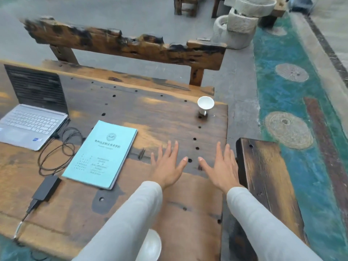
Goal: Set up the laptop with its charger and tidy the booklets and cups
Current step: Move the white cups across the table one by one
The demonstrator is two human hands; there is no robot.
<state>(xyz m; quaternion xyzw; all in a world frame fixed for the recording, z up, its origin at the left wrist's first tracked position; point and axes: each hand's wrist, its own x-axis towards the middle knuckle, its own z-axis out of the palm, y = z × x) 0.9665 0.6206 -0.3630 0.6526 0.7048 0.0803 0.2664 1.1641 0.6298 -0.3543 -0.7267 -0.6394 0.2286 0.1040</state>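
Two hands out over wooden table, both flat and spread, fingers straight, holding nothing. Can't tell if palms touch wood. Left hand just right of teal booklets, right hand further right again. Laptop open, left of booklets and further back, screen dark. Black cable looped between laptop and booklets. Charger brick just beside booklets' near-left corner. White cup standing mouth up, well beyond booklets, far right. Second white cup nearer than booklets, partly behind left sleeve.
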